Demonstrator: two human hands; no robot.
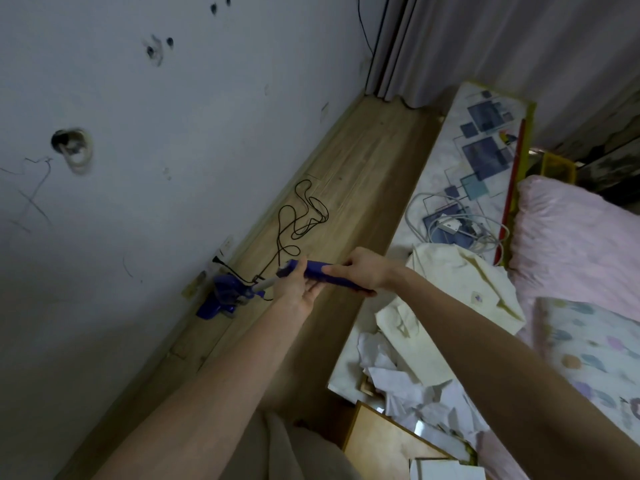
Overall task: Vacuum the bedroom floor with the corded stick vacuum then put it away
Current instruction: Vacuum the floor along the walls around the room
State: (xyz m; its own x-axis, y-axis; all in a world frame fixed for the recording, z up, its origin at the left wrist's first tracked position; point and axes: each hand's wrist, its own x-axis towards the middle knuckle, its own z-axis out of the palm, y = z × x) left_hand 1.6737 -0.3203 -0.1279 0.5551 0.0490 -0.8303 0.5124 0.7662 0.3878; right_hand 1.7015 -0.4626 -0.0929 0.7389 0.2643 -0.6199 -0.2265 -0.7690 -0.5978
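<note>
Starting at the far left, the scuffed pale grey wall (156, 168) fills that side, with a round hole in it ringed by white (71, 147). Along its foot runs the strip of light wooden plank floor (363, 174), our landmark. On that floor, right against the wall, sits the blue motor head of the corded stick vacuum (221, 299), tilted, its pale tube rising towards the hands. Just beyond it on the floor, the thin black power cord (301, 216) lies in loose loops, one end running back to the wall by the vacuum head.

Above the floor's middle, both arms reach out. The left hand (298, 289) cups the blue vacuum handle (332, 275) from beneath, fingers loosely extended along it and thumb up beside the front end. The right hand (360, 268) grips the same handle from above, fingers wrapped round it, nearer the rear end.

To the right of the floor stands a white patterned cabinet top with blue squares (485, 140). On it lie a tangle of white cables and a charger (453, 223), a folded cream shirt (460, 292) and crumpled white papers (391, 372). Further right again is a bed with pink bedding (571, 244) and a pillow printed with coloured shapes (588, 348). At the floor's far end, grey curtains (485, 39) hang down.
</note>
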